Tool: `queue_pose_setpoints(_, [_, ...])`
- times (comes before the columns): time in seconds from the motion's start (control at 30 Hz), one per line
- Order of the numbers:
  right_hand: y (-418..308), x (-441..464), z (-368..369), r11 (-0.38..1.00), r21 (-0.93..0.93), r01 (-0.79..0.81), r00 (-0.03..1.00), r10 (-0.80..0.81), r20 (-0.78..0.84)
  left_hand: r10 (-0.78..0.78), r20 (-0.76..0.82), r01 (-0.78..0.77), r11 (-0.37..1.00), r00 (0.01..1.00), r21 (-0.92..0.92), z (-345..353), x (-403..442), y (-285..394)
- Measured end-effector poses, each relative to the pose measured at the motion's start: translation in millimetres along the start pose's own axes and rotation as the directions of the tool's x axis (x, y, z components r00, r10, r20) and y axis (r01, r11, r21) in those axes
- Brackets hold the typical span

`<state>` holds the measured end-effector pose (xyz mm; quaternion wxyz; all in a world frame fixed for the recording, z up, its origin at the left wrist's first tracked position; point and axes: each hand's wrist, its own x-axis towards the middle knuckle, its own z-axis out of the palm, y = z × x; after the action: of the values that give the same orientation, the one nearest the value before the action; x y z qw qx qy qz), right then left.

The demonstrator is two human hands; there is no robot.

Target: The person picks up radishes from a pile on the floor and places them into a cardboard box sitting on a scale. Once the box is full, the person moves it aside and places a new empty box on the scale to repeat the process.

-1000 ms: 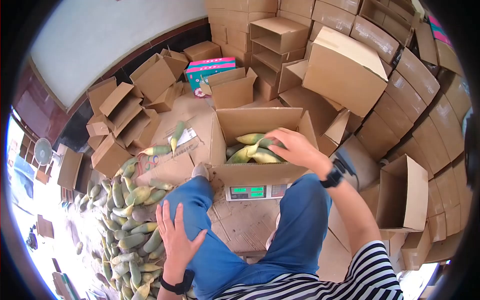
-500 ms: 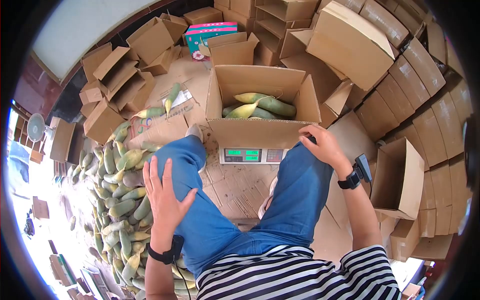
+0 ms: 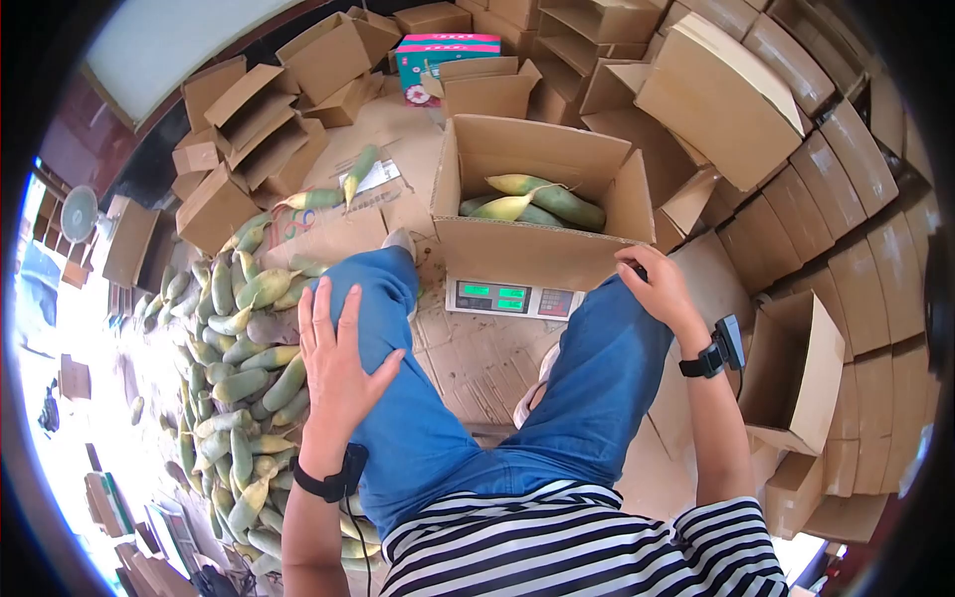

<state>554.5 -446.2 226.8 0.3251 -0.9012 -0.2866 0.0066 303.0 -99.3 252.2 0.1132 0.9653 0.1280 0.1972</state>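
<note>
Black-and-white striped cloth, a seated person's shirt, fills the lower edge, above spread knees in blue trousers. On the left thigh lies the left hand, fingers fanned and holding nothing. By the right knee, just beside the box's near right corner, the right hand has its fingers curled; a dark patch shows at their tips (whether it is something gripped, I cannot tell).

Between the feet is a scale with lit green digits too small to read. On it sits an open carton with several green radishes inside. The uppermost lies roughly crosswise, its pale end toward the left wall, its darker end sloping right and slightly nearer. Weighing seems to be the step in hand; adding or removing a radish would call for a free hand, fingers opened, over the near wall.

To the left spreads a radish heap, pointing every way. Beyond are a turquoise-and-pink box and, rightward, stacked cartons.
</note>
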Motion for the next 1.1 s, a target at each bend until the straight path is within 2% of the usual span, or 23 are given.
queue_pose_setpoints(0.4, [-8, 2, 0, 0.999, -0.041, 0.001, 1.000, -0.001, 0.016, 0.022, -0.007, -0.022, 1.000, 1.000, -0.019, 0, -3, -7])
queue_pose_setpoints(0.47, [-2, 2, 0, 1.000, -0.026, 0.015, 1.000, -0.014, 0.018, 0.095, -0.018, -0.096, 0.994, 0.995, -0.043, -3, -6, -17])
queue_pose_setpoints(0.5, [5, 3, 2, 0.999, -0.009, 0.040, 0.999, -0.040, 0.024, 0.058, -0.013, -0.058, 0.998, 0.998, -0.022, -4, -10, -27])
queue_pose_setpoints(0.57, [5, 2, 0, 1.000, 0.015, -0.012, 0.998, 0.011, 0.069, -0.034, -0.033, 0.019, 0.931, 0.999, -0.364, -2, -31, -58])
queue_pose_setpoints(0.6, [3, 1, -1, 0.999, 0.015, -0.033, 0.997, 0.032, 0.065, -0.215, 0.038, 0.207, 0.854, 0.976, -0.478, -2, -47, -71])
queue_pose_setpoints(0.63, [7, 1, -1, 0.999, 0.013, -0.044, 0.997, 0.043, 0.066, -0.373, 0.186, 0.415, 0.768, 0.909, -0.488, -1, -68, -94])
queue_pose_setpoints(0.67, [10, 1, -2, 0.997, 0.052, -0.063, 0.995, 0.058, 0.087, -0.504, 0.327, 0.600, 0.644, 0.799, -0.475, 2, -94, -124])
queue_pose_setpoints(0.7, [8, 1, -3, 0.997, 0.059, -0.055, 0.994, 0.049, 0.097, -0.584, 0.335, 0.672, 0.618, 0.739, -0.408, 9, -129, -148])
queue_pose_setpoints(0.73, [12, 1, -2, 0.998, 0.051, -0.049, 0.994, 0.044, 0.102, -0.593, 0.267, 0.647, 0.727, 0.760, -0.230, 18, -174, -179])
queue_pose_setpoints(0.77, [16, 2, -4, 0.998, 0.036, -0.048, 0.994, 0.044, 0.100, -0.656, 0.288, 0.661, 0.744, 0.698, 0.094, 22, -217, -200])
queue_pose_setpoints(0.8, [18, 3, -5, 0.998, 0.032, -0.048, 0.993, 0.044, 0.107, -0.673, 0.250, 0.642, 0.740, 0.697, 0.200, 24, -262, -213])
queue_pose_setpoints(0.87, [19, 4, -3, 0.996, 0.013, -0.089, 0.990, 0.087, 0.112, -0.807, 0.368, 0.723, 0.583, 0.462, 0.370, 26, -329, -217])
queue_pose_setpoints(0.9, [19, 5, -2, 0.996, 0.016, -0.087, 0.988, 0.084, 0.126, -0.827, 0.390, 0.757, 0.542, 0.404, 0.366, 30, -362, -215])
queue_pose_setpoints(0.93, [19, 6, -1, 0.997, 0.011, -0.072, 0.989, 0.070, 0.132, -0.885, 0.393, 0.848, 0.396, 0.250, 0.352, 39, -391, -211])
queue_pose_setpoints(0.97, [18, 8, -1, 0.998, 0.005, -0.058, 0.989, 0.057, 0.135, -0.891, 0.420, 0.864, 0.340, 0.170, 0.371, 45, -416, -205])
queue_pose_setpoints(1.0, [15, 8, 1, 0.998, 0.006, -0.058, 0.990, 0.057, 0.132, -0.885, 0.465, 0.890, 0.225, 0.017, 0.397, 58, -444, -207])
queue_pose_setpoints(1.03, [14, 10, 2, 0.998, 0.005, -0.055, 0.989, 0.053, 0.138, -0.855, 0.519, 0.928, 0.199, 0.008, 0.314, 70, -473, -204])
queue_pose_setpoints(1.07, [12, 10, 3, 0.998, -0.003, -0.056, 0.989, 0.056, 0.140, -0.827, 0.516, 0.940, -0.041, -0.221, 0.338, 88, -499, -206])
queue_pose_setpoints(1.1, [11, 11, 3, 0.998, -0.013, -0.058, 0.988, 0.060, 0.142, -0.812, 0.515, 0.951, -0.148, -0.274, 0.272, 88, -491, -188])
